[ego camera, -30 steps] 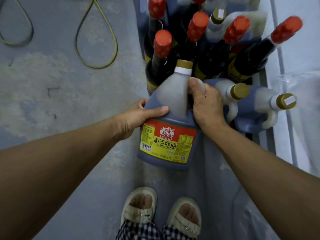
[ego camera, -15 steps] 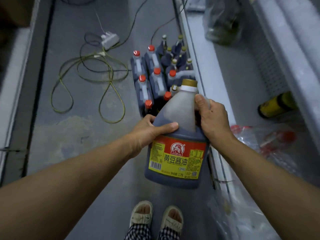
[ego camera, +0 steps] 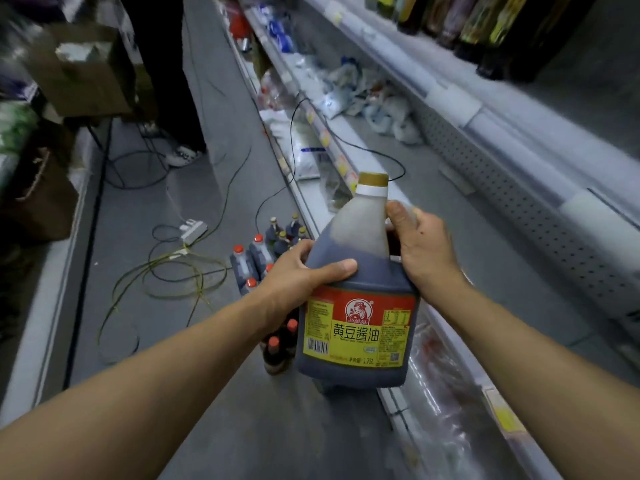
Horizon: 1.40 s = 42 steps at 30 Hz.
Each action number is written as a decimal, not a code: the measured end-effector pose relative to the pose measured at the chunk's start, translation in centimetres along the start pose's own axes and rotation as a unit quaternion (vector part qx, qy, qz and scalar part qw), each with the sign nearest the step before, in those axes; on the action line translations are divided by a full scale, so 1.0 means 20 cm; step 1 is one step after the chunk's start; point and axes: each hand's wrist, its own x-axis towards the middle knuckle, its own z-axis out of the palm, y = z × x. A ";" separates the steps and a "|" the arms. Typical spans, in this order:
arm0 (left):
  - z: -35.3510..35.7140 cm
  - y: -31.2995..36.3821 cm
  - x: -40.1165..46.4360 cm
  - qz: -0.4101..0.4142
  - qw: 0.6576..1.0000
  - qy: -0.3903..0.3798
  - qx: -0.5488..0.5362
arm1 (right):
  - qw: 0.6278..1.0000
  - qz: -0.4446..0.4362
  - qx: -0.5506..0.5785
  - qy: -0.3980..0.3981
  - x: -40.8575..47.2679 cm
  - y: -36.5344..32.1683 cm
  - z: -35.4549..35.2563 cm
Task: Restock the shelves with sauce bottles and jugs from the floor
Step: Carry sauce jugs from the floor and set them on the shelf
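The restocking looks to be in an early or middle stretch. One soy sauce jug is up off the floor, carried upright in front of the body at about the height of the shelves on the right, not yet set down on any of them. The left hand presses its palm and curled thumb round the jug's shoulder; the right hand has its grip wrapped round the handle side of the neck, fingers hidden behind the plastic. Both grips are closed on the jug.

Below and beyond the left hand, a cluster of floor bottles waits on the grey floor: red-capped ones, some gold-capped ones further back, and two more red caps just under the left wrist. So a good deal of stock is left to move, by my reckoning.

The jug is translucent plastic, squat and square-shouldered, tapering to a frosted neck with a white collar and a gold cap. Dark liquid fills it to the shoulder. A glossy red-and-yellow label wraps the front.

To the right of the right-hand grip, the shelf deck is pale metal with a perforated back panel. Crumpled clear plastic lies on the lowest shelf, below that grip. Dark glass bottles stand on the upper shelf, far above it.
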 end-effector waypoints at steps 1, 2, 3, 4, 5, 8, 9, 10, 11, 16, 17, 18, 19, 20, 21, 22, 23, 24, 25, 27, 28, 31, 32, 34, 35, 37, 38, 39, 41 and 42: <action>0.02 0.07 -0.03 0.014 1.000 -0.009 0.001 | 1.000 -0.002 0.003 0.007 -0.01 -0.05 -0.07; 0.05 0.14 -0.07 0.025 1.000 -0.017 0.001 | 1.000 -0.009 0.005 0.014 -0.02 -0.09 -0.13; 0.08 0.20 -0.09 0.031 0.999 -0.026 0.001 | 1.000 -0.013 0.007 0.026 -0.04 -0.13 -0.20; 0.11 0.25 -0.12 0.038 0.999 -0.037 0.002 | 0.999 -0.016 0.007 0.043 -0.06 -0.17 -0.27; 0.15 0.31 -0.14 0.045 0.998 -0.047 0.002 | 0.998 -0.018 0.007 0.060 -0.08 -0.20 -0.34; 0.28 0.45 -0.21 0.061 0.995 -0.073 -0.003 | 0.993 -0.019 -0.005 0.115 -0.17 -0.30 -0.54; 0.33 0.50 -0.23 0.068 0.994 -0.085 -0.002 | 0.991 -0.018 -0.007 0.132 -0.20 -0.32 -0.62; 0.38 0.54 -0.25 0.076 0.992 -0.096 0.003 | 0.988 -0.017 -0.014 0.150 -0.23 -0.34 -0.69; 0.43 0.58 -0.26 0.083 0.991 -0.106 0.010 | 0.985 -0.016 -0.019 0.169 -0.26 -0.35 -0.76; 0.70 0.77 -0.36 0.117 0.978 -0.173 0.028 | 0.971 -0.003 -0.003 0.238 -0.42 -0.42 -1.10; 0.75 0.80 -0.39 0.125 0.974 -0.185 0.033 | 0.968 -0.004 0.002 0.252 -0.46 -0.43 -1.17; 0.81 0.83 -0.41 0.132 0.971 -0.197 0.039 | 0.964 -0.005 0.002 0.266 -0.50 -0.44 -1.23; 0.86 0.86 -0.43 0.136 0.968 -0.208 0.043 | 0.961 -0.002 0.000 0.276 -0.54 -0.44 -1.30; 0.92 0.88 -0.46 0.141 0.964 -0.219 0.049 | 0.959 0.000 0.001 0.284 -0.58 -0.45 -1.36; 0.97 0.91 -0.49 0.146 0.960 -0.231 0.055 | 0.956 0.001 0.006 0.292 -0.62 -0.45 -1.41; 1.02 0.93 -0.52 0.150 0.956 -0.243 0.058 | 0.953 0.002 0.008 0.302 -0.66 -0.46 -1.47; 1.08 0.95 -0.56 0.152 0.954 -0.253 0.059 | 0.949 0.002 0.002 0.314 -0.71 -0.46 -1.53; 1.14 0.97 -0.58 0.156 0.950 -0.263 0.062 | 0.945 0.002 -0.010 0.328 -0.75 -0.46 -1.59; 1.20 0.98 -0.62 0.160 0.947 -0.271 0.066 | 0.940 0.000 -0.023 0.341 -0.80 -0.46 -1.65; 1.33 1.01 -0.70 0.168 0.940 -0.288 0.072 | 0.930 -0.004 -0.043 0.366 -0.91 -0.47 -1.76; 1.39 1.01 -0.74 0.172 0.937 -0.296 0.072 | 0.924 -0.003 -0.053 0.378 -0.97 -0.47 -1.82; 1.61 1.01 -0.88 0.176 0.928 -0.321 0.075 | 0.910 0.007 -0.073 0.407 -1.16 -0.44 -2.00; 1.68 1.00 -0.92 0.176 0.924 -0.330 0.078 | 0.906 0.008 -0.079 0.415 -1.24 -0.42 -2.06; 1.83 0.98 -1.02 0.177 0.917 -0.347 0.087 | 0.897 0.016 -0.089 0.433 -1.38 -0.39 -2.18; 1.90 0.96 -1.07 0.178 0.913 -0.356 0.091 | 0.893 0.022 -0.094 0.439 -1.46 -0.38 -2.23; 2.04 0.95 -1.17 0.179 0.905 -0.375 0.094 | 0.885 0.032 -0.104 0.452 -1.60 -0.35 -2.35; 2.11 0.94 -1.22 0.179 0.900 -0.385 0.094 | 0.880 0.033 -0.108 0.460 -1.67 -0.34 -2.41; 2.19 0.93 -1.27 0.180 0.895 -0.396 0.092 | 0.875 0.035 -0.113 0.469 -1.74 -0.33 -2.46; 2.33 0.92 -1.37 0.182 0.887 -0.416 0.090 | 0.862 0.040 -0.124 0.491 -1.88 -0.31 -2.58; 2.41 0.92 -1.41 0.181 0.883 -0.424 0.093 | 0.853 0.049 -0.132 0.503 -1.94 -0.29 -2.63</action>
